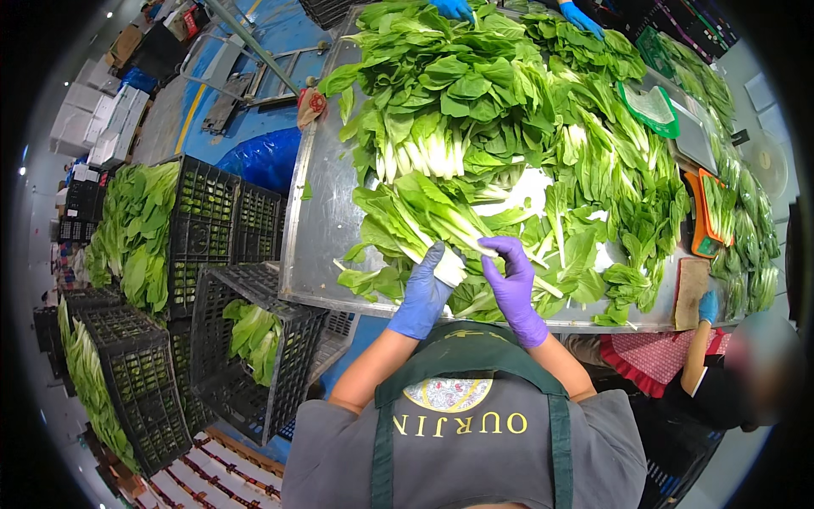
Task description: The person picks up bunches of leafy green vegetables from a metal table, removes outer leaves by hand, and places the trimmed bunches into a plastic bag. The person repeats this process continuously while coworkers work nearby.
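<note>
My left hand (422, 294), in a blue glove, is closed around the pale base of a leafy green vegetable (450, 267) over the front of a metal table (327, 197). Just right of it my right hand (512, 286), in a purple glove, pinches the white stem end of another leafy stalk (445, 213) between thumb and fingertips. The leaves of both point up and to the left. Loose leaves and stalks lie beneath and around my hands. Beyond them is a large heap of leafy greens (470, 83), with a row of white stems facing me.
Black plastic crates (203, 203) holding greens stand at left, one tipped crate (261, 356) near the table. At right are a green scoop-like tray (648, 109), an orange-framed scale (703, 216), a brown cloth (691, 292) and bagged greens (757, 223). Co-workers' blue-gloved hands (582, 20) show at the far edge and right.
</note>
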The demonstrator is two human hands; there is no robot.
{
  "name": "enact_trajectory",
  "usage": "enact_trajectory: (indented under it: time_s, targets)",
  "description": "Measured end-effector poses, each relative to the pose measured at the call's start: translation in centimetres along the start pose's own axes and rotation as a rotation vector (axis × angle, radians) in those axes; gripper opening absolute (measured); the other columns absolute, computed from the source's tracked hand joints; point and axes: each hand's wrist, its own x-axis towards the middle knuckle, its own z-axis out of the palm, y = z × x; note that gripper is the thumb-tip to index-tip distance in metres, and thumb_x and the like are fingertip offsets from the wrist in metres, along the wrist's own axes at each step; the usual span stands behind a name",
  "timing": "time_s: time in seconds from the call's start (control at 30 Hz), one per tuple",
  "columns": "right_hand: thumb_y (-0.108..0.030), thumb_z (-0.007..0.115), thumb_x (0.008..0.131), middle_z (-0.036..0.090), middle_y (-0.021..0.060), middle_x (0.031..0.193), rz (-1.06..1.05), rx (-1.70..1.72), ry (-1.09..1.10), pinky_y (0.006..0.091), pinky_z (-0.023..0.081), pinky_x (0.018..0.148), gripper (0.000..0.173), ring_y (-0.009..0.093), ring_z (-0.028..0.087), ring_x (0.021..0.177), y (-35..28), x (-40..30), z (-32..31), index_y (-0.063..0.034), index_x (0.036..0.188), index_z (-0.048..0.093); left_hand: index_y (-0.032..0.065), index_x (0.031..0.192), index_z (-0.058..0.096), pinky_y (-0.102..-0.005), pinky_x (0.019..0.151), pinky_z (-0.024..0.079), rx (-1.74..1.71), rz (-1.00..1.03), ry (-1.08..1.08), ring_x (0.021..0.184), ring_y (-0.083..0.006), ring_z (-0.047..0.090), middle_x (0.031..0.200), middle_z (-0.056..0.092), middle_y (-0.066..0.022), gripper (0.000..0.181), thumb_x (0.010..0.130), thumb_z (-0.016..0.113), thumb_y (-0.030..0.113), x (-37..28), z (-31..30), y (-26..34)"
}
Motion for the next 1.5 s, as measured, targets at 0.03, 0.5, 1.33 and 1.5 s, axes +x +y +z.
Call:
enact_trajectory:
  time_s: [0.03,0.5,1.33,1.5]
  targets:
    - [0.006,0.058,0.071,0.059,0.0066,0.095,-0.047,-0.026,-0.042,0.0263,0.044,0.076,0.028,0.018,0.057,0.080,-0.3,0.0,0.0,-0.0040,0.098,0.059,0.0052,0.113,0.046,-0.0346,0.083,0.047,-0.010,0.011,0.031,0.094,-0.0210,0.056,0.103,0.056,-0.0096,0.039,0.078,0.062,0.005,0.1,0.9,0.0]
    - [0.005,0.060,0.064,0.058,0.0114,0.090,-0.183,-0.320,-0.082,0.0318,0.046,0.071,0.042,0.026,0.057,0.081,-1.1,0.0,0.3,-0.0056,0.104,0.056,0.0014,0.103,0.054,-0.0311,0.086,0.046,0.085,0.117,0.069,0.093,-0.0189,0.056,0.099,0.058,-0.0085,0.027,0.077,0.061,-0.002,0.6,2.5,0.6]
    - [-0.007,0.065,0.063,0.057,-0.0030,0.097,-0.683,-0.611,-0.212,0.0330,0.038,0.078,0.048,0.017,0.052,0.091,-3.2,0.7,-0.8,-0.0185,0.109,0.058,-0.0021,0.103,0.050,-0.0360,0.076,0.050,0.068,0.053,-0.203,0.082,-0.0248,0.058,0.089,0.058,-0.0153,0.030,0.079,0.060,0.013,0.3,1.2,1.0]
    - [-0.009,0.066,0.063,0.057,-0.0037,0.099,-0.648,-0.589,-0.189,0.0341,0.038,0.083,0.046,0.017,0.051,0.095,-3.8,0.5,-0.8,-0.0189,0.108,0.058,-0.0022,0.105,0.051,-0.0358,0.074,0.051,0.128,0.092,-0.210,0.077,-0.0246,0.060,0.088,0.060,-0.0166,0.035,0.077,0.060,0.017,-0.3,2.2,1.3]
